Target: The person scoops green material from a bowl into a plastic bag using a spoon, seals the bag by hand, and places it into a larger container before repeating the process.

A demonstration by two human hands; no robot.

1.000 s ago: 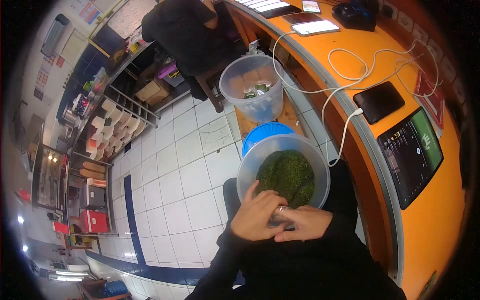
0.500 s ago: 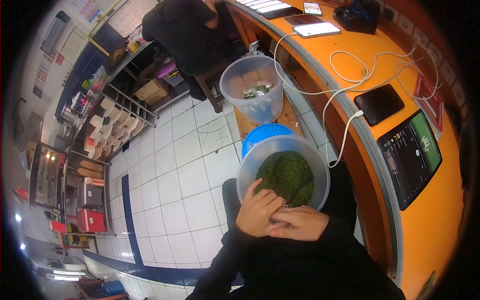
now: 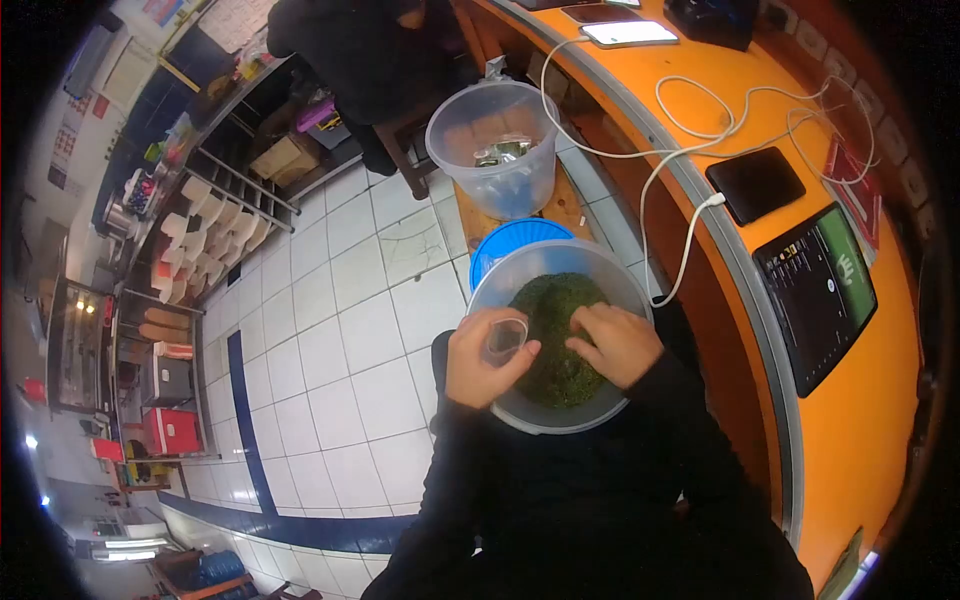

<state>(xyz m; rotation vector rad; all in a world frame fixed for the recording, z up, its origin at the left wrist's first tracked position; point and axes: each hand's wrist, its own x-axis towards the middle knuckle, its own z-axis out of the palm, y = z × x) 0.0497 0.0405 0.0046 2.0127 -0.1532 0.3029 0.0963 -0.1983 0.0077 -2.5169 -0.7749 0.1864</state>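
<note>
On my lap stands a translucent plastic tub (image 3: 552, 426) holding a heap of dark green chopped leaves (image 3: 562, 372). Over its left side, my left hand (image 3: 480, 362) is closed around a small clear plastic cup (image 3: 507, 338), whose round mouth faces up toward me. My right hand (image 3: 622, 343) is inside the tub's right side, low over the leaves. Its fingers are bent, with a gap between them and the thumb, and nothing shows between them. Whether the fingertips touch the leaves is hard to see.
Beyond the tub are a blue lid (image 3: 520, 236) and a second clear tub (image 3: 492, 135) with small packets inside, on a wooden bench (image 3: 567, 205). An orange counter (image 3: 690, 120) on the right carries phones, a tablet (image 3: 815, 295) and white cables. A person in black (image 3: 365, 70) sits ahead.
My hands were together at the tub's near rim and have parted. My left hand now shows the cup upright; my right hand has moved in over the leaves. The view has shifted slightly.
</note>
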